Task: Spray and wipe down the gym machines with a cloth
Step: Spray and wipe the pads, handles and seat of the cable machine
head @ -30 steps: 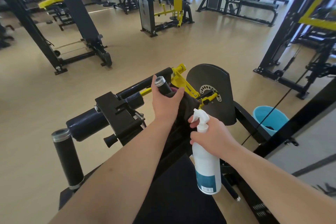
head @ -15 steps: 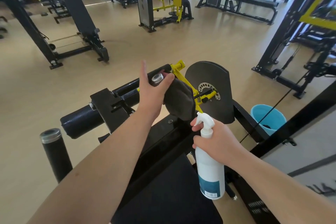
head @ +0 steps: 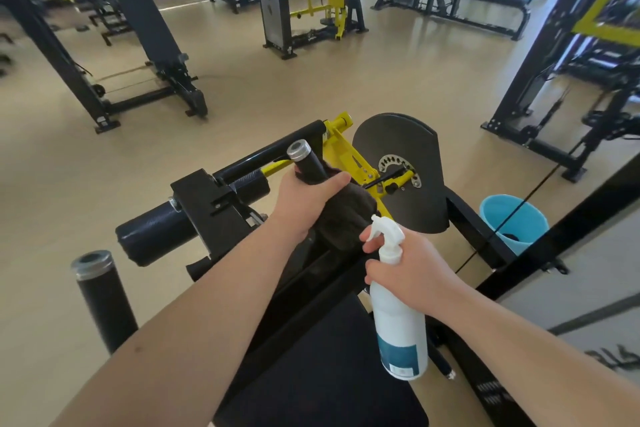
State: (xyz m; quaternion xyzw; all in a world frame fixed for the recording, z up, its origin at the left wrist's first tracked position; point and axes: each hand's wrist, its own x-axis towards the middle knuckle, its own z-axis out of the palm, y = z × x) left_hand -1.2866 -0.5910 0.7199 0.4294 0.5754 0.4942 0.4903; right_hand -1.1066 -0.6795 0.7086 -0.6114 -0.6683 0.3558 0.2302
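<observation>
Left hand wrapped around the black cylindrical handle with silver end cap, fingers curled closed, pressing the dark grey cloth against the grip; the loose part of the cloth hangs down to the near right of the hand. Right hand closed around the neck of the white plastic spray bottle with teal label, index finger at the trigger, nozzle aimed left toward the cloth. Bottle held upright, just near-right of the cloth, above the black padded seat.

Risks, as judged:
- Hanging cloth lies close to the yellow steel adjustment arm and its pin; a downward stroke could snag it.
- Spraying from here would wet the left hand and cloth, not the handle; overspray could make the grip slick.
- Second handle, near left, appears untouched; easy to skip.
- Light blue plastic bucket on the floor, far right, is a trip hazard.
</observation>
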